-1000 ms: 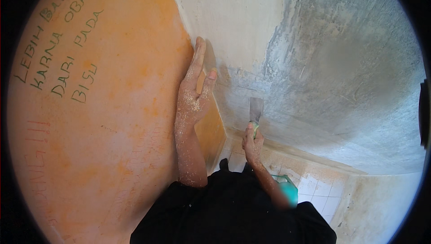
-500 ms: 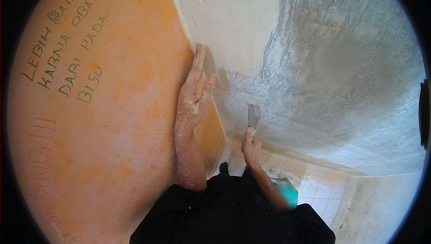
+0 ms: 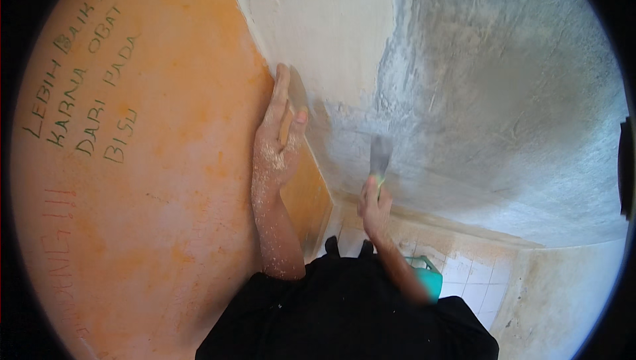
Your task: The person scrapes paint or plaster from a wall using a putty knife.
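My right hand (image 3: 375, 211) grips a scraper (image 3: 381, 153) by its yellow-green handle. The broad grey blade points up at the wall (image 3: 457, 115) and is slightly blurred; I cannot tell whether its edge touches. That wall is rough, bare grey, with a smooth whitish layer (image 3: 331, 22) on its upper left part. Fingers stretched out and thumb apart, my left hand (image 3: 275, 141) rests against the orange wall (image 3: 192, 95) beside the corner. Pale flakes and dust stick to its back and to the forearm.
Green and red handwriting marks the orange wall on the left. Below lies a white tiled floor (image 3: 474, 274) with brownish debris along the wall's foot. A turquoise object (image 3: 429, 284), perhaps a stool or bucket, is partly hidden behind my right arm. Another pale wall (image 3: 563, 294) stands at lower right.
The scraper and my right hand have moved slightly up and right along the wall. My left hand keeps its place on the orange wall; the view has shifted a little.
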Action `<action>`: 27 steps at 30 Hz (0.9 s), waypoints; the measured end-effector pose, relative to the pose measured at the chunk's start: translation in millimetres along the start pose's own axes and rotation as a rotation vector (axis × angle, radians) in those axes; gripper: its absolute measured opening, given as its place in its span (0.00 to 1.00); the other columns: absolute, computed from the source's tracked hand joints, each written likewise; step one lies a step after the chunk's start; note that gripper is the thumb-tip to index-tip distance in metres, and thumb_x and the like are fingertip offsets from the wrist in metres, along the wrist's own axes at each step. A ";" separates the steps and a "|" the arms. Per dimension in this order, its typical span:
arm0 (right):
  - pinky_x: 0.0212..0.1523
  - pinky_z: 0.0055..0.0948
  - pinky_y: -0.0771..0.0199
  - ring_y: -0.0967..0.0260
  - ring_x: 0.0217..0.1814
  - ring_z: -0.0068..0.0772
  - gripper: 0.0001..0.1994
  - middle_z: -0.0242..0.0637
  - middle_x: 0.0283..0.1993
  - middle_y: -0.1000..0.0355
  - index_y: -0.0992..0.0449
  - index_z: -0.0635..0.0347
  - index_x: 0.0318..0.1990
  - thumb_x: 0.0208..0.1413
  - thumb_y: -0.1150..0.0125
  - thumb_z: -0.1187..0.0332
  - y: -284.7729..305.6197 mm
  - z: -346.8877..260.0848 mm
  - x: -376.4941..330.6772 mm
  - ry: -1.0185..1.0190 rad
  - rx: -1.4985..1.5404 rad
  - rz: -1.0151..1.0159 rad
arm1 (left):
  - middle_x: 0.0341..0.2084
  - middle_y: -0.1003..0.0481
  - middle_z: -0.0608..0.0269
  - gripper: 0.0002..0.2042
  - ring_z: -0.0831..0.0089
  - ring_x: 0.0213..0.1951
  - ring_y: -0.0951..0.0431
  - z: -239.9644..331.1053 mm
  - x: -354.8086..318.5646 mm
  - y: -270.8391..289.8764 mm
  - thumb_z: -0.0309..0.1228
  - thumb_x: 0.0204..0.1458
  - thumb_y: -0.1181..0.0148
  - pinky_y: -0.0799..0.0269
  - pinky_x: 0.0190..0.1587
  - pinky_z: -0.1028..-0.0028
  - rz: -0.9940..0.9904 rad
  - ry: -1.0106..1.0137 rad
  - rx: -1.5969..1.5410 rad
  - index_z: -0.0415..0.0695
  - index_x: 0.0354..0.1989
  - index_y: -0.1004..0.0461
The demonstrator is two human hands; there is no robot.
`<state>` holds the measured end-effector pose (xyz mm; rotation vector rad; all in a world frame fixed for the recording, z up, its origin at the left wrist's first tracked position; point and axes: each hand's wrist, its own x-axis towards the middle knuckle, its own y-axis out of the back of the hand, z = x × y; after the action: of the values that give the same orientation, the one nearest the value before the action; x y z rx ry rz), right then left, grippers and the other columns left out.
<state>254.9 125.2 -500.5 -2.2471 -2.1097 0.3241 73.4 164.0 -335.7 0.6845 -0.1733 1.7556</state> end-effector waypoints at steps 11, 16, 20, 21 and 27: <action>0.11 0.20 0.56 0.54 0.12 0.13 0.19 0.21 0.15 0.47 0.39 0.53 0.24 0.64 0.51 0.53 7.1 5.8 -15.2 -0.120 0.096 0.075 | 0.68 0.51 0.47 0.28 0.60 0.70 0.55 -4.2 4.6 -2.9 0.31 0.61 0.52 0.59 0.69 0.65 -0.015 -0.032 0.041 0.37 0.68 0.50; 0.12 0.21 0.54 0.54 0.12 0.14 0.19 0.21 0.15 0.47 0.39 0.54 0.24 0.65 0.53 0.55 23.0 2.6 -10.6 -0.116 0.113 0.089 | 0.68 0.52 0.47 0.28 0.60 0.70 0.55 0.8 5.5 0.0 0.32 0.61 0.52 0.59 0.69 0.65 0.001 -0.034 0.057 0.38 0.68 0.50; 0.13 0.20 0.52 0.53 0.13 0.14 0.18 0.21 0.16 0.47 0.39 0.55 0.24 0.66 0.53 0.57 18.5 -2.2 10.7 0.178 -0.187 0.088 | 0.68 0.52 0.47 0.28 0.59 0.70 0.55 1.2 4.0 -1.4 0.32 0.61 0.51 0.59 0.69 0.65 -0.002 -0.041 0.059 0.39 0.68 0.50; 0.14 0.20 0.52 0.52 0.14 0.14 0.18 0.21 0.16 0.47 0.39 0.55 0.24 0.66 0.53 0.57 19.0 -0.5 13.6 0.240 -0.258 0.098 | 0.68 0.52 0.47 0.28 0.59 0.70 0.55 1.0 3.6 -2.3 0.32 0.61 0.51 0.59 0.69 0.64 -0.003 -0.029 0.062 0.39 0.68 0.50; 0.13 0.20 0.52 0.50 0.15 0.13 0.17 0.22 0.16 0.45 0.38 0.56 0.25 0.65 0.51 0.59 15.8 -5.9 -3.8 0.055 -0.130 0.083 | 0.68 0.52 0.48 0.28 0.59 0.70 0.55 5.3 4.1 -2.0 0.32 0.61 0.50 0.59 0.69 0.64 0.011 -0.016 0.054 0.39 0.68 0.50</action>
<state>271.3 120.9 -497.0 -2.3889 -2.0715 0.1290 76.5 165.6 -329.7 0.7386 -0.1410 1.7709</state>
